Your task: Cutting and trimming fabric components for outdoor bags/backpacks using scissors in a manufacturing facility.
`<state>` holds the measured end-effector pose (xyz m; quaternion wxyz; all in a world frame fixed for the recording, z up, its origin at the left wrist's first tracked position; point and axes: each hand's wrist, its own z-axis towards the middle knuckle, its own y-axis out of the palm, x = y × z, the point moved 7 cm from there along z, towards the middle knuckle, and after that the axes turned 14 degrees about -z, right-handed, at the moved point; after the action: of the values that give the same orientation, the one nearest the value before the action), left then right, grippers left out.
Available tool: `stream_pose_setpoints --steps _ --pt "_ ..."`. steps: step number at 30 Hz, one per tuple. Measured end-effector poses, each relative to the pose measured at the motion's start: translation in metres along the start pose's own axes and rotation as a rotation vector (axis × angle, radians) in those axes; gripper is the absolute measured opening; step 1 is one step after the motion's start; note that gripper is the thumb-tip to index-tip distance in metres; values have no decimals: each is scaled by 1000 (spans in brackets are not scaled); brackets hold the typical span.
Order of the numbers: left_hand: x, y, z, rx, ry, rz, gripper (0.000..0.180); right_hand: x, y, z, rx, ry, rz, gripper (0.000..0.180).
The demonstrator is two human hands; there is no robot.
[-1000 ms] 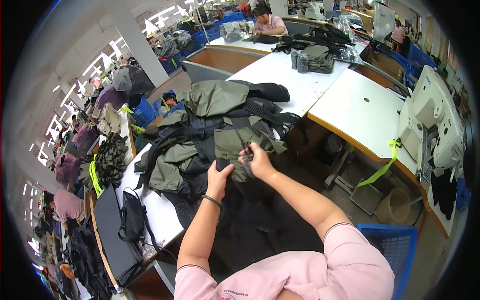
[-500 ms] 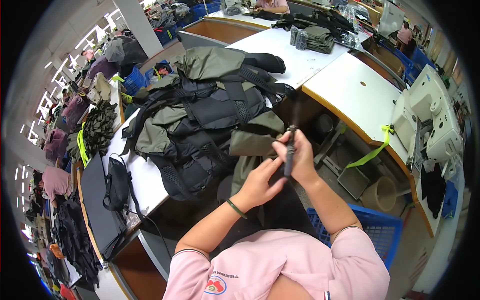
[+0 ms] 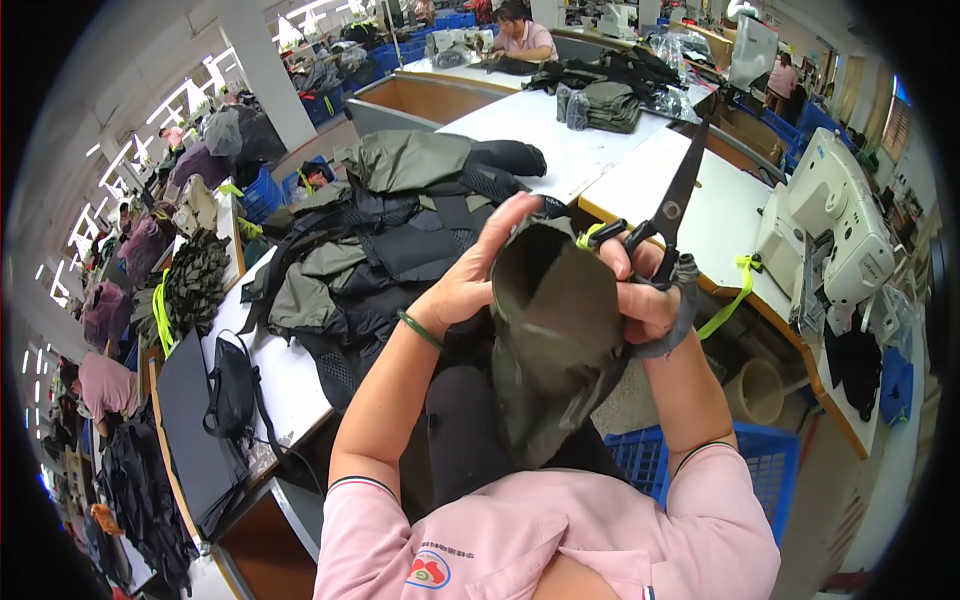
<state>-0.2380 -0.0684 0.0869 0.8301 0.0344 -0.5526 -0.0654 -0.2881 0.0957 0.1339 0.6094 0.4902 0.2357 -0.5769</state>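
Left hand (image 3: 466,284): against olive fabric (image 3: 565,345), fingers partly hidden, grip cannot be told. Right hand (image 3: 645,301), across the fabric: clasping black scissors (image 3: 673,208), handles partly covered.

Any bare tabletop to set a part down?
White flat tabletop between the black-and-olive fabric heap and folded olive fabric stack; also white wood-edged table, left of the white sewing machine. Crowded: beneath the heap.

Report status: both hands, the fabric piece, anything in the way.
Left hand holding olive fabric piece. Right hand at its edge, holding black scissors. Blades up, clear of the fabric; nothing seen blocking.
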Motion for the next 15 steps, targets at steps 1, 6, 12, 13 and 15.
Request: stream_pose_setpoints --steps 1,6,12,13,15 --pt "4 11 8 -106 -57 -121 80 -8 7 -1 -53 -14 17 28" --pt "53 42 -7 -338 -3 411 20 -31 -3 -18 -61 -323 41 32" --pt "185 60 -76 180 258 1105 34 -60 -38 -13 447 -460 -416 22" --pt "196 66 -85 196 269 1183 36 -57 -33 -5 539 -420 -571 20" --pt "212 81 -94 227 195 1258 37 -54 -17 5 590 -363 -664 17"
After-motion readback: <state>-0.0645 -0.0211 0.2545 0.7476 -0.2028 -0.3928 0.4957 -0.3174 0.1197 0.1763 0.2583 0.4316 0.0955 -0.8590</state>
